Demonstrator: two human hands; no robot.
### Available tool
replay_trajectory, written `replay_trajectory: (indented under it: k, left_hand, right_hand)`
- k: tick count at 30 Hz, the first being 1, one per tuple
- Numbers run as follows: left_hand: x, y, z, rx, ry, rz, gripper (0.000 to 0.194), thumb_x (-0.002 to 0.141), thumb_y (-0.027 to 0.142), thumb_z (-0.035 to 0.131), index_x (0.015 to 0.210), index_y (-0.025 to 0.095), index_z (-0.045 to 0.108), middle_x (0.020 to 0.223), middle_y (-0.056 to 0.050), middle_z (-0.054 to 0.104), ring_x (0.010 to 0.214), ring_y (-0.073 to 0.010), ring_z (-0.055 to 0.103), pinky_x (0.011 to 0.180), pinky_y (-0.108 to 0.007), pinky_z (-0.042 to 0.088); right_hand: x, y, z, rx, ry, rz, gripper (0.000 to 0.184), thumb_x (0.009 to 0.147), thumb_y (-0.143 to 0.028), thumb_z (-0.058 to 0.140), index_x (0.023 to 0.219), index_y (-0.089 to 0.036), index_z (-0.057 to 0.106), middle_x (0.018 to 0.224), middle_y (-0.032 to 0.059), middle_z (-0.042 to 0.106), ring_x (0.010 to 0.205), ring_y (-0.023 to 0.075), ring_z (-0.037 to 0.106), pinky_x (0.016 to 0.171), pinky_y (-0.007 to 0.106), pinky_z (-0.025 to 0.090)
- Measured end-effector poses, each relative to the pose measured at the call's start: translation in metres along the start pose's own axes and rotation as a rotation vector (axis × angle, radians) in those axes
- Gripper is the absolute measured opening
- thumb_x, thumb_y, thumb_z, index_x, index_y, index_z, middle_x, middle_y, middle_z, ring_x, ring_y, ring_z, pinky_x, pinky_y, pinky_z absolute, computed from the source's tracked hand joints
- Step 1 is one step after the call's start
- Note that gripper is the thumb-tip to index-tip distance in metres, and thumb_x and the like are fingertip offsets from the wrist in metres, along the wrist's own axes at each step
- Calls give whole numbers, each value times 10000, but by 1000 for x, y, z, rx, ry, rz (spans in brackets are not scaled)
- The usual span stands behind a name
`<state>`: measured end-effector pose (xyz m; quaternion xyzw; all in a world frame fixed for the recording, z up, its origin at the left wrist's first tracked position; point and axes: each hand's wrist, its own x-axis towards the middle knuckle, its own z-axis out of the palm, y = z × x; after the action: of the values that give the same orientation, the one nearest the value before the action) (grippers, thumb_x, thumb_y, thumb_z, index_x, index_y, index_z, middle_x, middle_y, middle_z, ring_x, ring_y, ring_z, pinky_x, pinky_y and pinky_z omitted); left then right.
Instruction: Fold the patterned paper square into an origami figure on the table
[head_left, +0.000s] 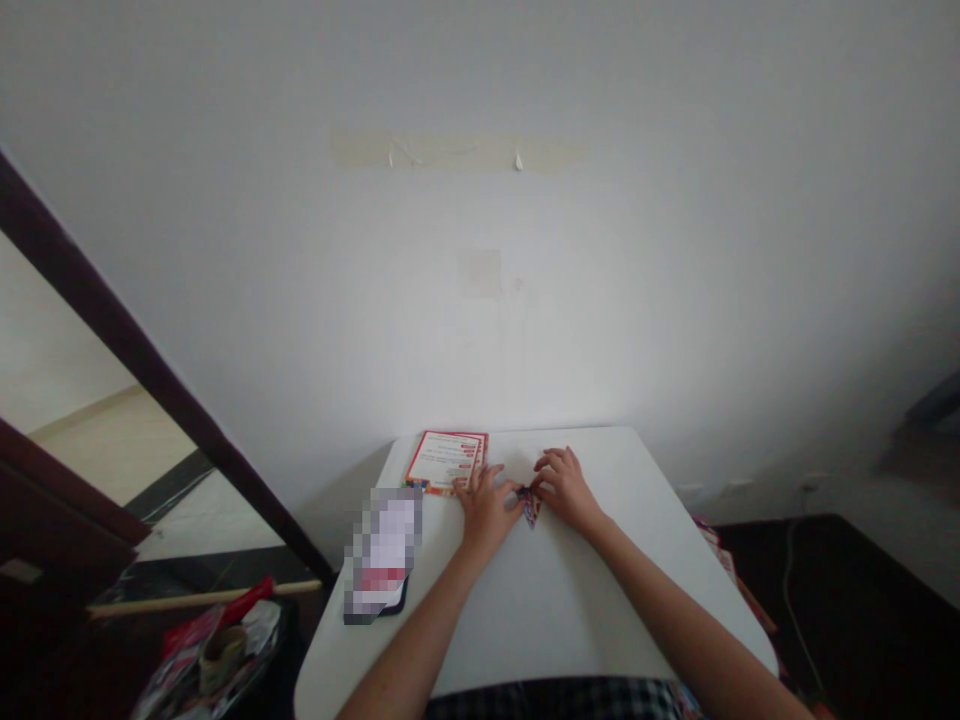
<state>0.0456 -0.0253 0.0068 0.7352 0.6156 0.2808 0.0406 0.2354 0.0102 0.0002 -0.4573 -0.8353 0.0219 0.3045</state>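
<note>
A small folded piece of patterned paper (pixel 532 513), dark at its top and coming to a point toward me, lies on the white table (pixel 570 630) between my hands. My left hand (pixel 486 505) pinches its upper left side with thumb and forefinger, the other fingers spread over the tabletop. From the right, my right hand (pixel 566 488) grips the upper right side between thumb and forefinger, its remaining fingers curled loosely above. My fingertips cover part of the paper's top edge. Just beyond my left fingers lie red-bordered printed sheets (pixel 446 460).
A phone-like object (pixel 384 555), mostly pixelated, lies at the table's left side. The white wall (pixel 480 350) meets the table's far edge. On the floor at left stands a bag of odds and ends (pixel 225 650), with a wooden stick (pixel 202 598) behind it.
</note>
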Motion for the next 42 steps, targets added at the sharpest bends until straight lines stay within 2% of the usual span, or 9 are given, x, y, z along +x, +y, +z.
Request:
replay_trajectory:
  k: [6,14,20,27,32,42]
  left_hand:
    - [-1,0,0,8,-16,3,133,796,377,719,924,358,751,1370,-1,576,1365,-318,370,1128,-702,114]
    - [-2,0,-2,28,-31,12,138,800,379,713,931,351,745,1389,1,559,1371,-327,354,1116,-730,95]
    - [-2,0,-2,45,-23,30,235,811,376,699,1041,415,728,1412,5,545,1362,-337,365,1099,-739,125]
    - [-3,-2,-2,48,-30,57,220,832,411,673,1040,456,730,1422,23,539,1367,-333,350,1113,-745,51]
    - [-4,-1,-5,73,-37,51,215,833,427,672,1036,470,727,1416,29,545,1365,-329,342,1105,-763,6]
    - [-7,3,-9,95,-44,62,193,854,421,642,1019,464,733,1420,38,554,1370,-336,355,1111,-763,-23]
  right_hand:
    - [-10,-9,-10,-51,-15,-40,113,869,-244,658,927,-313,726,1003,2,690,1244,236,477,1171,601,144]
    - [-18,-12,-6,-98,-13,-38,244,875,-227,651,1028,-402,724,936,-18,711,1268,239,467,1185,619,66]
    - [-20,-11,-4,-122,-42,-41,259,877,-222,648,1040,-410,718,906,-22,708,1274,233,465,1188,617,54]
    - [-21,-16,-5,-182,-55,-2,382,921,-237,581,1260,-408,616,987,26,682,1272,243,467,1179,629,97]
    - [-21,-20,-5,-205,-108,25,384,921,-237,577,1245,-438,624,1032,31,665,1300,258,435,1178,634,93]
    - [-21,-27,-10,-176,-123,54,384,926,-228,553,1223,-458,631,1064,19,672,1335,265,398,1172,656,27]
